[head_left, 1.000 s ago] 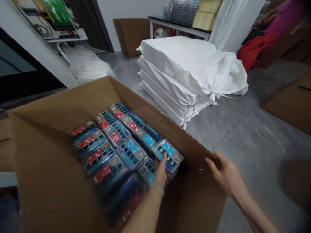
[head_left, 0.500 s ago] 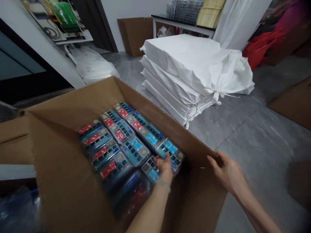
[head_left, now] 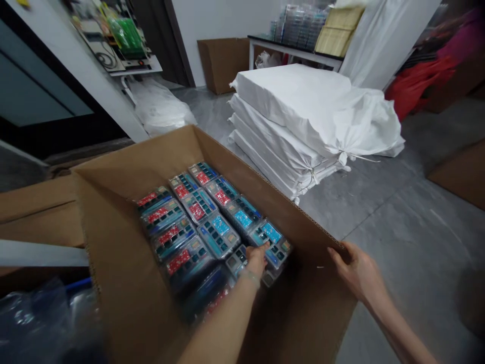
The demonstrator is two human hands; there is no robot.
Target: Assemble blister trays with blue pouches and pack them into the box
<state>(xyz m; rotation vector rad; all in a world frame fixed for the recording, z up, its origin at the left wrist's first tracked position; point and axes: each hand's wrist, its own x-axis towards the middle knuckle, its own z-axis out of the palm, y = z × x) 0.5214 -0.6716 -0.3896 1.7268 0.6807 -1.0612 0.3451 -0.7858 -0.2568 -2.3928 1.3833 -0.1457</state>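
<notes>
Many packs (head_left: 219, 235) in carton (head_left: 131, 298), left fingers (head_left: 262, 248) inside

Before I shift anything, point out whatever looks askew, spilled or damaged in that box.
One oddity: a short pale streak on the open brown cardboard box's inner right wall, near the right hand; tear or scrap, I cannot tell. Nothing looks spilled: the clear plastic packs sit in rough rows, the nearest too blurred to judge.

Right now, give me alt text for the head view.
The left hand is inside an open brown cardboard box, at clear rectangular plastic packs with red or blue panels; the right hand grips the box's rim. Flat white tied sacks are stacked beyond.
</notes>
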